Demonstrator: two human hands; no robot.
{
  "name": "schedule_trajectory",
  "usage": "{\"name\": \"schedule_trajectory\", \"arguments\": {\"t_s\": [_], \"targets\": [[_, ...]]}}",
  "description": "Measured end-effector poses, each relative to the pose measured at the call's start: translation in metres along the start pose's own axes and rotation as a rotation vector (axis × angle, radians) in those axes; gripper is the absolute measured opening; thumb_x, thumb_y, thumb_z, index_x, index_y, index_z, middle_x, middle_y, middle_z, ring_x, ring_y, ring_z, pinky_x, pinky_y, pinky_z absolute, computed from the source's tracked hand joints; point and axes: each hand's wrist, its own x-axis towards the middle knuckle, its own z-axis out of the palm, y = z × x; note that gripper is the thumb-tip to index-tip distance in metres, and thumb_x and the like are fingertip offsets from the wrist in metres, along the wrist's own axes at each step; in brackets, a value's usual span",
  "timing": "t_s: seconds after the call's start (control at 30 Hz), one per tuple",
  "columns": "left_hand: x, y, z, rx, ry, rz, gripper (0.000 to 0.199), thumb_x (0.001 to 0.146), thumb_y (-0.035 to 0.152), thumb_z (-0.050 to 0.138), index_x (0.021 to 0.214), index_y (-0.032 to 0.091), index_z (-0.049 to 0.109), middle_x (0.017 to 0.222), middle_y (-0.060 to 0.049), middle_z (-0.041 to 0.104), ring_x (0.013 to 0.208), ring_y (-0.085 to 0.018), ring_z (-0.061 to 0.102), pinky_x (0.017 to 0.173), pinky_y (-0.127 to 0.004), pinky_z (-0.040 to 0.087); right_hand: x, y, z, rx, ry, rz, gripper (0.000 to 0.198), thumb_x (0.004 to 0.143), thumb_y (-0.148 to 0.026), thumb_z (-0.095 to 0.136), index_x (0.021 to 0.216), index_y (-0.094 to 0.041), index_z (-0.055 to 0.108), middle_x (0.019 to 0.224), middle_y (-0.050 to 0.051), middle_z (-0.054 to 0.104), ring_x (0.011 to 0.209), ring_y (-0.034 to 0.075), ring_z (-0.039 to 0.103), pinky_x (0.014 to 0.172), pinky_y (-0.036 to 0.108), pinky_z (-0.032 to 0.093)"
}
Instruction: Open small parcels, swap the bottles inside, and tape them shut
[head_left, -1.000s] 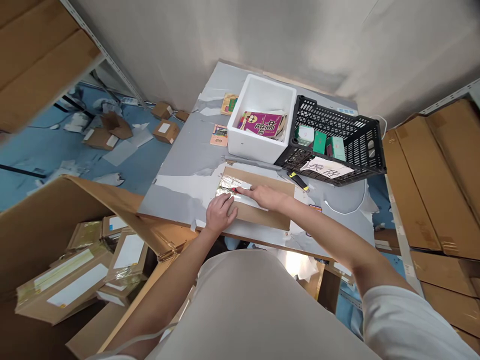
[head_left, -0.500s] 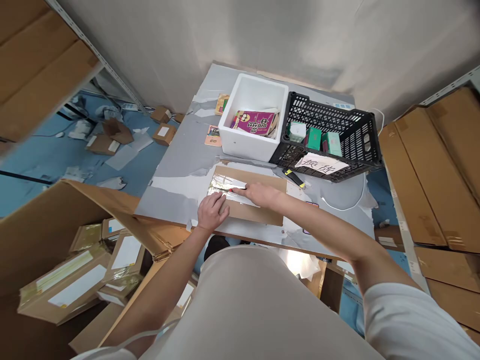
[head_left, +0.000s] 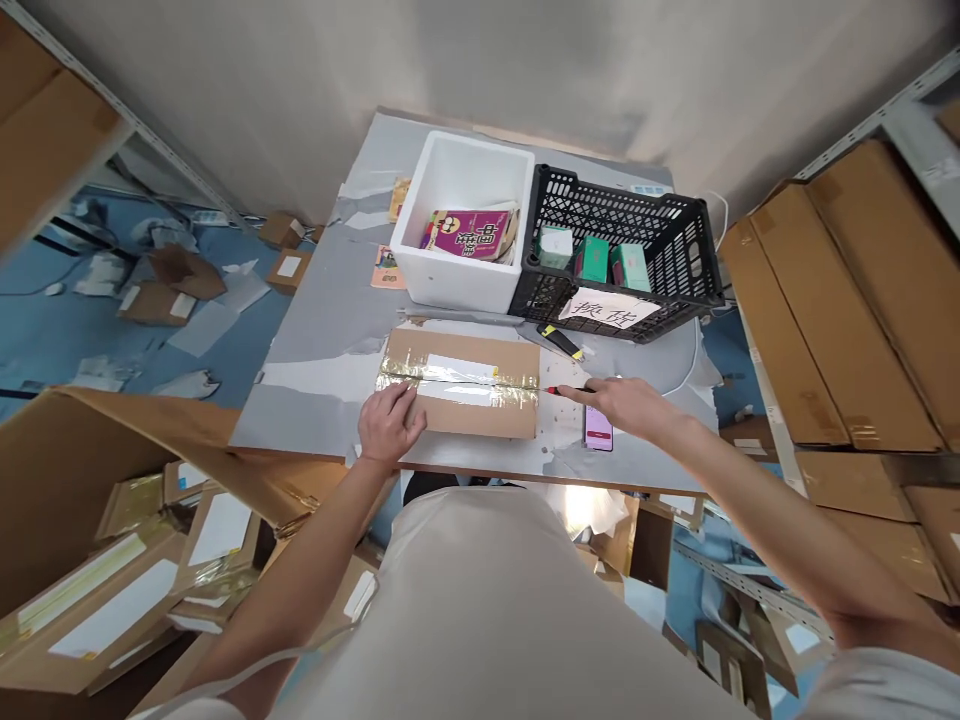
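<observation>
A taped cardboard box with a white label lies flat on the table in front of me. Along the middle of its top runs a slit through the shiny tape and label. My left hand presses down on the box's left end, thumb apart from the fingers. Just past the right end, my right hand grips a slim cutter with a red front part, its index finger stretched along it. The tip is at the box's right edge; I cannot tell if it touches.
Behind the box stand a white foam bin with books and a black crate holding small boxes. A black-and-yellow utility knife and a phone lie on the table. A large carton with parcels stands lower left.
My right hand has drawn the cutter rightward from the box's left part to beyond its right end, and a slit now shows along the top. My left hand stays on the left end.
</observation>
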Motion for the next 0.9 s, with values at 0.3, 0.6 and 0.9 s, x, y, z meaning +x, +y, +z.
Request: {"name": "schedule_trajectory", "arguments": {"t_s": [0.3, 0.6, 0.9], "targets": [[0.002, 0.014, -0.017, 0.091, -0.123, 0.024, 0.074, 0.068, 0.064, 0.059, 0.124, 0.017, 0.051, 0.128, -0.019, 0.050, 0.120, -0.035, 0.045, 0.098, -0.045, 0.032, -0.020, -0.026, 0.075, 1.164, 0.298, 0.408, 0.054, 0.089, -0.039, 0.045, 0.141, -0.024, 0.039, 0.080, 0.002, 0.065, 0.054, 0.011, 0.056, 0.044, 0.022, 0.046], [0.028, 0.030, -0.020, 0.150, -0.322, 0.051, 0.113, 0.051, 0.079, 0.059, 0.140, 0.014, 0.034, 0.149, -0.023, 0.023, 0.137, -0.044, 0.018, 0.108, -0.056, 0.006, -0.001, -0.060, 0.109, 1.630, 0.361, 0.478, 0.064, 0.081, -0.045, 0.057, 0.140, -0.026, 0.040, 0.090, 0.003, 0.062, 0.049, 0.006, 0.052, 0.037, 0.019, 0.045], [0.036, 0.036, -0.024, 0.174, -0.416, 0.029, 0.114, 0.052, 0.078, 0.059, 0.142, 0.014, 0.031, 0.150, -0.021, 0.023, 0.138, -0.043, 0.015, 0.107, -0.058, 0.003, 0.001, -0.055, 0.096, 1.547, 0.269, 0.492, 0.061, 0.082, -0.035, 0.059, 0.140, -0.029, 0.040, 0.084, 0.001, 0.061, 0.047, 0.005, 0.051, 0.034, 0.016, 0.042]]}}
